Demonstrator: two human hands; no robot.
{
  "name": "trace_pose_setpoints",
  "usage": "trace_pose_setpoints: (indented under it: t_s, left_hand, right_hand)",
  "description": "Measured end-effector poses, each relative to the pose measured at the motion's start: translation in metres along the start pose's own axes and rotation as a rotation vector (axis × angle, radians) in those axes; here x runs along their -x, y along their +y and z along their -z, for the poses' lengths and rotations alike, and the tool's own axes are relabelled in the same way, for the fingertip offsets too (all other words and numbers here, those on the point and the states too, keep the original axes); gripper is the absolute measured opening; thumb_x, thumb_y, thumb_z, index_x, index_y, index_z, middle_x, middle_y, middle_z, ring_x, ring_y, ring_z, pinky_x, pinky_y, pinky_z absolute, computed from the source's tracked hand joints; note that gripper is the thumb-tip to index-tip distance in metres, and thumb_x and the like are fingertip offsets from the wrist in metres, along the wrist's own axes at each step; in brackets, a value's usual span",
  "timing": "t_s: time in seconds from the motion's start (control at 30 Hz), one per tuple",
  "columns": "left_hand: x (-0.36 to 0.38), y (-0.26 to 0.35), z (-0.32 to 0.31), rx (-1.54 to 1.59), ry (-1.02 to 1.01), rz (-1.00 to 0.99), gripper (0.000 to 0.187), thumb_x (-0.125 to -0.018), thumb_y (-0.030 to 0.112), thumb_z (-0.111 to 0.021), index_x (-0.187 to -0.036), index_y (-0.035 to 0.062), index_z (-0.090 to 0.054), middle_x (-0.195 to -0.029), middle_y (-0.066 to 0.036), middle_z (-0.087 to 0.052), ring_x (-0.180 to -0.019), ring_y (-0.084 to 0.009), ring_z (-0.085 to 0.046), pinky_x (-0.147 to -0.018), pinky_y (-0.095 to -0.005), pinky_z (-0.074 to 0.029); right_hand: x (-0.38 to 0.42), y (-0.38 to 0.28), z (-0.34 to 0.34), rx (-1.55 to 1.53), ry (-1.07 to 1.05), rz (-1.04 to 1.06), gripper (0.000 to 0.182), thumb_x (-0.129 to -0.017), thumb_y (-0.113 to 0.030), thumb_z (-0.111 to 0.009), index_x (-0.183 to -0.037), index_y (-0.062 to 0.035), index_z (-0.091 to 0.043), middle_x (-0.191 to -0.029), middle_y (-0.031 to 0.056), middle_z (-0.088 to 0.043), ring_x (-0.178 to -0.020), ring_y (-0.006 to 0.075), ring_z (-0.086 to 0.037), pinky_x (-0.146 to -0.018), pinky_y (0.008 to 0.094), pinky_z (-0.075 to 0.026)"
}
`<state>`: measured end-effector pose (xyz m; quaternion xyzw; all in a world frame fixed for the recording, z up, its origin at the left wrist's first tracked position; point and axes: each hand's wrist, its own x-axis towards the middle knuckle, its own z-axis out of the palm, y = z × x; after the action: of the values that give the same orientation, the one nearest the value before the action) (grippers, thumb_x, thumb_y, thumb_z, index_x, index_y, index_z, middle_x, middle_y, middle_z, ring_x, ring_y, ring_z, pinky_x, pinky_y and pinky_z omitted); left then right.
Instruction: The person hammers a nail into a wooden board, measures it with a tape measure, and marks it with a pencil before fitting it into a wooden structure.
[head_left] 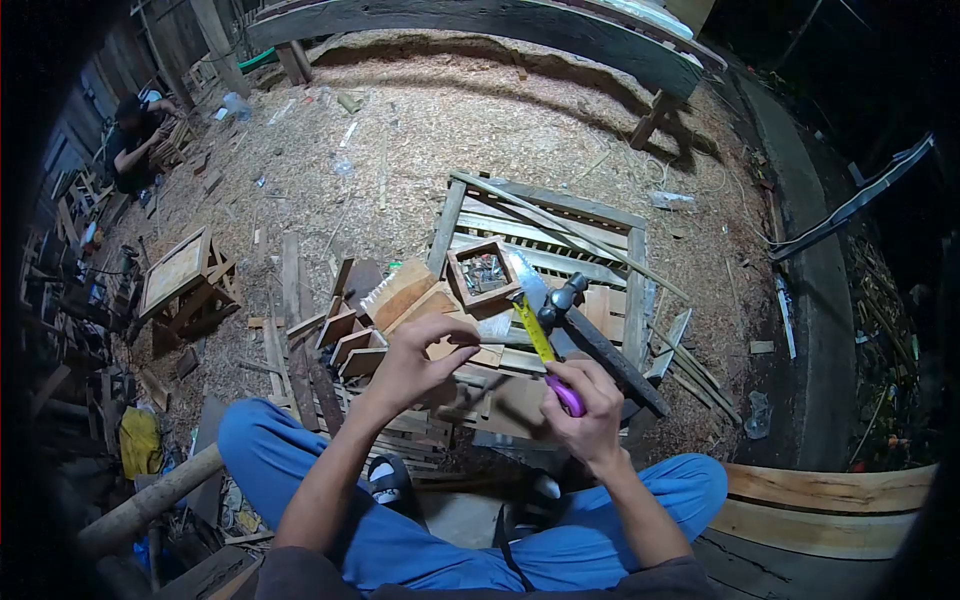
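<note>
My right hand is closed around a purple tape measure. Its yellow blade is pulled out, pointing away from me and ending near a small wooden box of nails or small hardware. My left hand hovers to the left of the blade, fingers curled and thumb apart, with nothing visible between them. Just beyond my right hand lies a hammer with a dark handle. A handsaw blade shows beside the box. Cut wooden pieces lie past my left hand.
A slatted wooden frame lies under the tools. To the left stands a small wooden stool-like piece. A long beam on legs crosses the far side. Another person crouches at far left. Wood shavings cover the ground.
</note>
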<state>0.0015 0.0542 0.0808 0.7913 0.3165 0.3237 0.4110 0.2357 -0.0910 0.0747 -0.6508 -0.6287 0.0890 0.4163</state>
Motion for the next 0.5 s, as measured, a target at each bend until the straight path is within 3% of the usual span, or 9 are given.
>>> trace_pose_setpoints:
  t_s: [0.13, 0.27, 0.33, 0.43, 0.5]
  left_hand:
    - [0.007, 0.015, 0.003, 0.139, -0.019, 0.029, 0.019, -0.086, -0.001, -0.077, -0.105, 0.0012, -0.078, -0.103, -0.008, -0.079, -0.098, -0.0174, -0.074, -0.088, -0.0312, -0.055]
    - [0.012, 0.019, 0.001, 0.224, -0.06, 0.133, 0.018, -0.089, 0.0, -0.076, -0.107, 0.001, -0.079, -0.106, -0.009, -0.079, -0.1, -0.0146, -0.073, -0.092, -0.0312, -0.055]
    - [0.014, 0.017, -0.001, 0.251, -0.073, 0.16, 0.016, -0.09, 0.0, -0.076, -0.106, 0.0001, -0.078, -0.107, -0.009, -0.079, -0.101, -0.0148, -0.073, -0.093, -0.0317, -0.056]
    - [0.019, 0.004, -0.003, 0.362, -0.075, 0.228, 0.015, -0.092, 0.0, -0.076, -0.106, -0.0013, -0.076, -0.106, -0.009, -0.078, -0.102, -0.0159, -0.073, -0.095, -0.0318, -0.057]
    - [0.02, -0.003, -0.005, 0.487, -0.053, 0.224, 0.025, -0.092, 0.006, -0.077, -0.115, -0.0007, -0.072, -0.106, -0.007, -0.077, -0.098, -0.0136, -0.074, -0.091, -0.0295, -0.058]
  right_hand:
    - [-0.014, -0.009, 0.01, 0.033, 0.0, 0.174, 0.034, -0.076, -0.009, -0.077, -0.11, -0.0037, -0.077, -0.103, 0.0178, -0.072, -0.103, 0.0357, -0.071, -0.089, 0.0446, -0.057]
    - [-0.004, -0.008, 0.005, -0.093, -0.046, 0.116, 0.033, -0.077, -0.009, -0.077, -0.11, -0.0038, -0.077, -0.104, 0.0175, -0.072, -0.103, 0.0348, -0.071, -0.089, 0.0432, -0.057]
    - [0.002, -0.013, 0.006, -0.206, -0.166, -0.076, 0.04, -0.075, -0.014, -0.08, -0.114, -0.0074, -0.078, -0.108, 0.0162, -0.072, -0.105, 0.0352, -0.069, -0.09, 0.0439, -0.055]
    - [0.002, -0.01, 0.007, -0.104, -0.186, 0.077, 0.04, -0.076, -0.013, -0.08, -0.115, -0.0065, -0.077, -0.11, 0.0169, -0.071, -0.1, 0.0348, -0.07, -0.088, 0.0428, -0.057]
    - [0.005, -0.012, 0.004, -0.117, -0.2, 0.07, 0.038, -0.079, -0.011, -0.079, -0.116, -0.0055, -0.077, -0.109, 0.0175, -0.071, -0.098, 0.0333, -0.072, -0.085, 0.041, -0.058]
